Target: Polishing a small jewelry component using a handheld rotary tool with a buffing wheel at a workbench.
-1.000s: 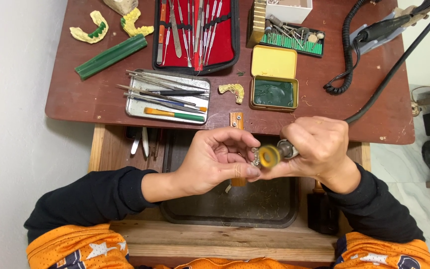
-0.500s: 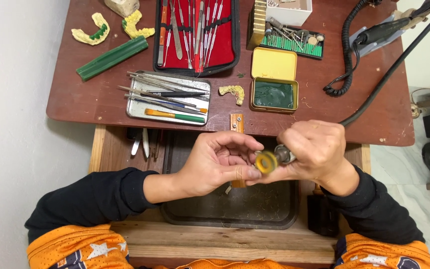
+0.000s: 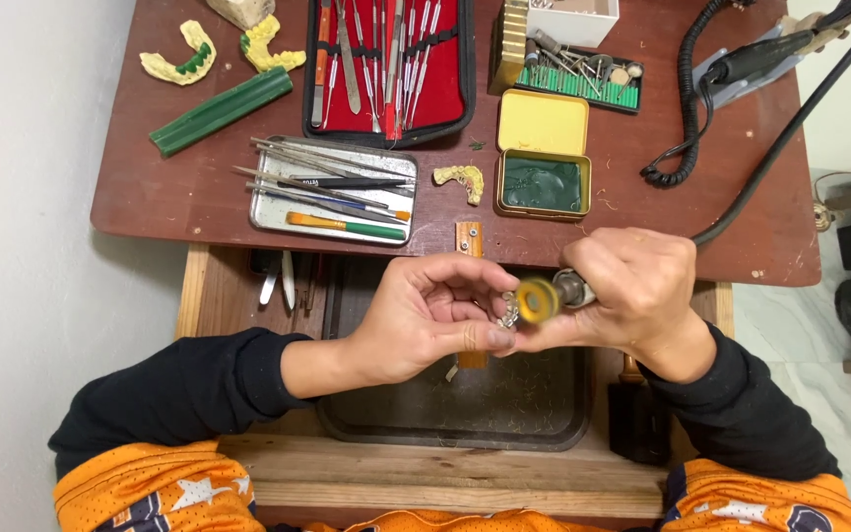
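My right hand (image 3: 637, 296) grips a rotary handpiece (image 3: 573, 289) whose yellow polishing wheel (image 3: 537, 299) points left. A black cable (image 3: 770, 158) runs from it up to the right. My left hand (image 3: 425, 315) pinches a small silvery metal piece (image 3: 507, 310) against that wheel. Both hands hover over a dark tray (image 3: 544, 414) set in an open wooden drawer (image 3: 248, 443), just in front of the brown table (image 3: 199, 187).
On the table lie a metal tray of hand tools (image 3: 278, 207), a red instrument case (image 3: 445, 99), a green-filled yellow tin (image 3: 542, 183), a bur rack (image 3: 583, 79), green wax sticks (image 3: 221, 108), yellow dental casts (image 3: 181, 61) and a coiled black cord (image 3: 682, 148).
The hands stay in nearly the same place. The yellow wheel has shifted slightly against the metal piece held in my left fingers.
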